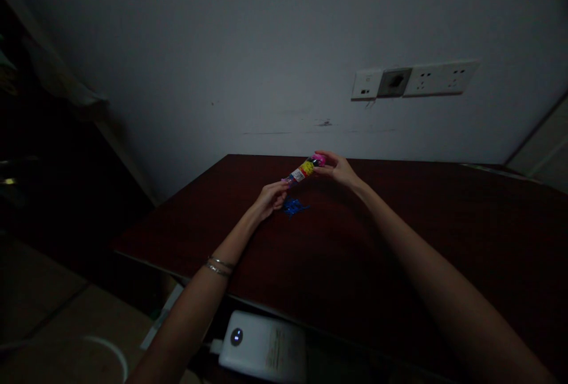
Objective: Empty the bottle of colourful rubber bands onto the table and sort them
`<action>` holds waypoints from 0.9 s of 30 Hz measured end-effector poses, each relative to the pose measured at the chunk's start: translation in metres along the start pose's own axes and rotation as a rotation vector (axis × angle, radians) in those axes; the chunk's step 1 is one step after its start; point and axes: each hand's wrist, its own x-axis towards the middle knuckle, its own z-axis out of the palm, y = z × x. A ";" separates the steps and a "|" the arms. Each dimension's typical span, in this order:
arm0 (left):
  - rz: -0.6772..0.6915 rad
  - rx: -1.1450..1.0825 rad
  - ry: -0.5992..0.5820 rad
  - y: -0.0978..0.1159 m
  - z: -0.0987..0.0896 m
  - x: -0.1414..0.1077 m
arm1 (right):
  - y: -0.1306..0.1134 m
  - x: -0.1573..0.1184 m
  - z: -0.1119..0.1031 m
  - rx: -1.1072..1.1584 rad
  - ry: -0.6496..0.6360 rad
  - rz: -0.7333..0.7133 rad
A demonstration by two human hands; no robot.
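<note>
A small, colourful packet (306, 168), pink at its upper end with yellow and a white label in the middle, is held tilted above the dark red table. My left hand (270, 197) is closed on its lower left end. At the pink upper right end, the fingers and thumb of my right hand (336, 167) grip the packet. Several thin blue pieces (293, 206) lie in a small pile on the table, just right of my left hand and below the packet.
The dark red table (355, 254) stands against a pale wall (266, 47) with a row of sockets (437, 79). A white power bank (261, 345) with a lit display and a plugged-in cable is below the table's front edge. A white cable (106, 345) curves at lower left.
</note>
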 end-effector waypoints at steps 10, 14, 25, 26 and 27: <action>-0.073 -0.235 -0.266 -0.003 0.019 -0.007 | 0.002 -0.002 0.012 0.008 -0.034 -0.030; -0.090 -0.171 -0.246 -0.005 0.019 -0.004 | 0.004 -0.003 0.016 0.010 -0.090 -0.021; 0.010 0.050 -0.180 -0.009 0.011 0.002 | 0.002 -0.002 0.000 -0.017 -0.036 0.011; 0.025 0.071 -0.147 -0.008 0.011 0.002 | 0.002 -0.003 -0.001 -0.022 -0.018 0.016; 0.040 0.092 -0.117 -0.007 0.012 0.001 | 0.003 -0.003 -0.003 -0.028 -0.001 0.020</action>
